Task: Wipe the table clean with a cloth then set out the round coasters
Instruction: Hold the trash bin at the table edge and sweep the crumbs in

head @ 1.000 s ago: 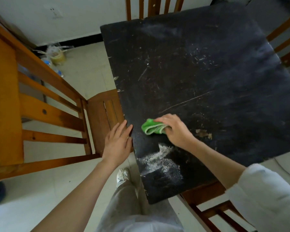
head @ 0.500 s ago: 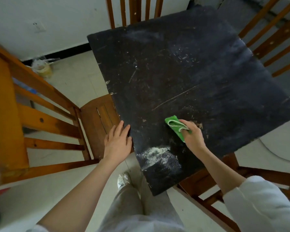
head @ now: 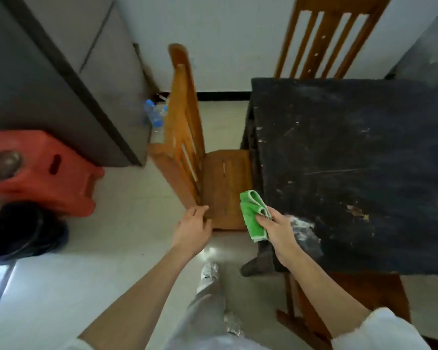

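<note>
My right hand (head: 278, 229) grips a folded green cloth (head: 253, 214) just off the left edge of the black table (head: 364, 160), above the floor. A patch of white powder (head: 302, 229) lies on the table's near left corner, right beside that hand. Scratches and pale specks mark the tabletop. My left hand (head: 194, 227) hangs with relaxed fingers near the front corner of a wooden chair seat (head: 225, 185), fingertips at its edge. No coasters are in view.
A wooden chair (head: 185, 122) stands left of the table, another (head: 324, 39) at its far side, a third (head: 352, 299) below the near edge. A red plastic stool (head: 48, 173) holding a round brownish object, a grey cabinet (head: 48, 79), water bottles (head: 154, 117) and a dark bundle (head: 23, 231) are at left.
The view has swung left. My right hand has carried the cloth off the tabletop past the left edge. My left hand has left the table edge and now hangs by the chair seat.
</note>
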`<state>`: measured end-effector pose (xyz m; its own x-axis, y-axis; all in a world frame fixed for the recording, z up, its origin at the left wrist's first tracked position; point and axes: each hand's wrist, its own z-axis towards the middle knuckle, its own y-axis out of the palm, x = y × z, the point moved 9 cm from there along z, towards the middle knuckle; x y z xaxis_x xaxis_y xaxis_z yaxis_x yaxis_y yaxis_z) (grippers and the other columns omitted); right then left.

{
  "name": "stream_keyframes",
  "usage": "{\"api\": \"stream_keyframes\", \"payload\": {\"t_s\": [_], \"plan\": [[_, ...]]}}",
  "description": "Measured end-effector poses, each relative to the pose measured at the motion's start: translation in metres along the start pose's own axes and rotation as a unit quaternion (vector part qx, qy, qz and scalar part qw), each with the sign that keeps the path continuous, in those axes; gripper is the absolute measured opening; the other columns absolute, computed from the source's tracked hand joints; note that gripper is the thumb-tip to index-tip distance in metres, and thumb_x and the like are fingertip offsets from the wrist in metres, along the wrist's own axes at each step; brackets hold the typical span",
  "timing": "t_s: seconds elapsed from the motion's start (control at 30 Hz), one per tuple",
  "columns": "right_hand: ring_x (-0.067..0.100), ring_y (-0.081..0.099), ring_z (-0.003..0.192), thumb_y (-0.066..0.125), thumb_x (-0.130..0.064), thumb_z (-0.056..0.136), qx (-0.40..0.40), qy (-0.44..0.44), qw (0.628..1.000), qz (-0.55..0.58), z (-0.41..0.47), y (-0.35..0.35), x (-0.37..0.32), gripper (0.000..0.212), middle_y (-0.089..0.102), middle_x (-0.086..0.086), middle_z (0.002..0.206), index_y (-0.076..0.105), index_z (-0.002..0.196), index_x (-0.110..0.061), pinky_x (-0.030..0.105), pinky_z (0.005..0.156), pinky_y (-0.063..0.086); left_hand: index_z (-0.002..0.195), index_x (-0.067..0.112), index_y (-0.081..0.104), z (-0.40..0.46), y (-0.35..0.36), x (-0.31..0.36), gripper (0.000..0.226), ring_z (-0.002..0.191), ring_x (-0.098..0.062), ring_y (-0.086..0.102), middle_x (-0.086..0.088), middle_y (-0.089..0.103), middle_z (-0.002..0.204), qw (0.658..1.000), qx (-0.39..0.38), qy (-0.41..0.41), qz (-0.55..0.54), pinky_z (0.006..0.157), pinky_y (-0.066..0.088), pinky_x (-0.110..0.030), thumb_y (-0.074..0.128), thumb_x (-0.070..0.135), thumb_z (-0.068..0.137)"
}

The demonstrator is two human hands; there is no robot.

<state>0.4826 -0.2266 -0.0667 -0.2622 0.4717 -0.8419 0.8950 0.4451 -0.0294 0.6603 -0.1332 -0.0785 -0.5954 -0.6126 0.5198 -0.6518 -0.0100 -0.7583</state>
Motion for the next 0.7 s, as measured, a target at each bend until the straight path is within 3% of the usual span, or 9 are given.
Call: {"api": "stream_keyframes", "payload": {"t_s": [0.1, 0.23, 0.33, 0.4, 0.47, 0.53, 0.63, 0.7], "plan": [[0.017, 0.058, 0.087, 0.051, 0.000, 0.091, -0.080, 0.016, 0.994, -0.079, -0.012, 0.062, 0.011, 0.027, 0.061, 0.008, 0.102, 0.057, 0.116, -0.006, 0.019, 0.068, 0.047, 0.138, 0.013, 0.039, -0.042, -0.025, -0.060, 0.043, 0.127, -0.028, 0.043, -0.008, 0.040, 0.142, 0.997, 0.033, -0.063, -0.027, 0.105, 0.035, -0.039, 0.041, 0.019, 0.096], [0.021, 0.059, 0.087, 0.053, -0.001, 0.088, -0.174, 0.014, 0.965, -0.194, -0.029, 0.161, 0.026, 0.023, 0.064, 0.019, 0.105, 0.060, 0.110, -0.003, 0.027, 0.072, 0.047, 0.137, 0.014, 0.041, -0.098, -0.068, -0.156, 0.041, 0.122, -0.025, 0.049, -0.007, 0.052, 0.134, 0.973, 0.103, -0.174, -0.108, 0.099, 0.035, -0.029, 0.042, 0.018, 0.097], [0.014, 0.058, 0.074, 0.054, -0.002, 0.088, -0.252, -0.003, 0.934, -0.254, -0.040, 0.251, 0.033, 0.017, 0.064, 0.013, 0.092, 0.061, 0.101, -0.010, 0.017, 0.059, 0.044, 0.135, 0.014, 0.044, -0.132, -0.100, -0.227, 0.039, 0.121, -0.025, 0.050, -0.007, 0.057, 0.130, 0.947, 0.148, -0.241, -0.153, 0.097, 0.037, -0.029, 0.042, 0.019, 0.096], [0.009, 0.055, 0.066, 0.055, 0.000, 0.086, -0.281, -0.027, 0.917, -0.284, -0.040, 0.307, 0.033, 0.016, 0.060, 0.010, 0.085, 0.061, 0.086, -0.016, 0.017, 0.055, 0.041, 0.133, 0.015, 0.047, -0.146, -0.121, -0.268, 0.038, 0.119, -0.025, 0.052, -0.007, 0.059, 0.128, 0.931, 0.178, -0.268, -0.174, 0.097, 0.039, -0.029, 0.043, 0.019, 0.095], [0.005, 0.055, 0.060, 0.055, 0.005, 0.084, -0.307, -0.039, 0.899, -0.309, -0.036, 0.381, 0.035, 0.017, 0.057, 0.010, 0.084, 0.062, 0.085, -0.011, 0.017, 0.054, 0.041, 0.131, 0.016, 0.050, -0.158, -0.151, -0.322, 0.037, 0.117, -0.024, 0.054, -0.005, 0.061, 0.125, 0.910, 0.213, -0.301, -0.191, 0.095, 0.040, -0.029, 0.044, 0.018, 0.094], [0.010, 0.054, 0.064, 0.054, 0.007, 0.083, -0.326, -0.050, 0.886, -0.326, -0.032, 0.446, 0.032, 0.016, 0.058, 0.009, 0.083, 0.062, 0.093, -0.003, 0.016, 0.055, 0.041, 0.130, 0.017, 0.051, -0.162, -0.183, -0.368, 0.037, 0.116, -0.023, 0.055, -0.004, 0.061, 0.125, 0.892, 0.244, -0.323, -0.201, 0.095, 0.042, -0.029, 0.044, 0.018, 0.094], [0.015, 0.055, 0.069, 0.052, 0.006, 0.083, -0.351, -0.063, 0.869, -0.344, -0.027, 0.546, 0.025, 0.021, 0.058, 0.004, 0.077, 0.058, 0.091, -0.012, 0.012, 0.053, 0.041, 0.128, 0.017, 0.054, -0.160, -0.233, -0.441, 0.036, 0.115, -0.024, 0.056, -0.005, 0.061, 0.124, 0.862, 0.288, -0.348, -0.230, 0.097, 0.043, -0.032, 0.045, 0.018, 0.093], [0.020, 0.057, 0.078, 0.052, 0.005, 0.084, -0.357, -0.061, 0.865, -0.347, -0.023, 0.606, 0.019, 0.021, 0.060, 0.007, 0.082, 0.059, 0.093, -0.013, 0.016, 0.057, 0.043, 0.128, 0.017, 0.054, -0.155, -0.268, -0.485, 0.036, 0.113, -0.024, 0.056, -0.005, 0.062, 0.123, 0.847, 0.302, -0.360, -0.246, 0.095, 0.044, -0.033, 0.044, 0.018, 0.093]]}}
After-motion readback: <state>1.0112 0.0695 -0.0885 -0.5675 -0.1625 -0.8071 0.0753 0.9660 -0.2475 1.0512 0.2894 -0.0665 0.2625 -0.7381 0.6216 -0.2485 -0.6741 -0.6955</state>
